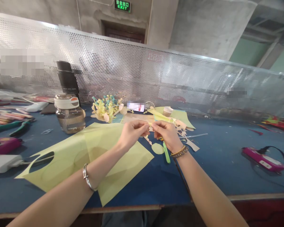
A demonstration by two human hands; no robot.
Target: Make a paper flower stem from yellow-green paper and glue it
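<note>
We reach forward, left hand (133, 131) and right hand (167, 132) nearly meeting, both pinching a small yellow piece (150, 125).

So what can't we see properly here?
All in the head view:
Yellow piece: mostly covered by the left hand and right hand.
Green handle: upper end hidden behind the right hand.
White power adapter: cut off by the left edge.
Bottle label: too small to read.

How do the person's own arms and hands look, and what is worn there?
No gloves or sleeves show. A silver-coloured bangle circles the forearm behind the left hand; beaded bracelets, gold-coloured and darker, sit close behind the right hand.
</note>
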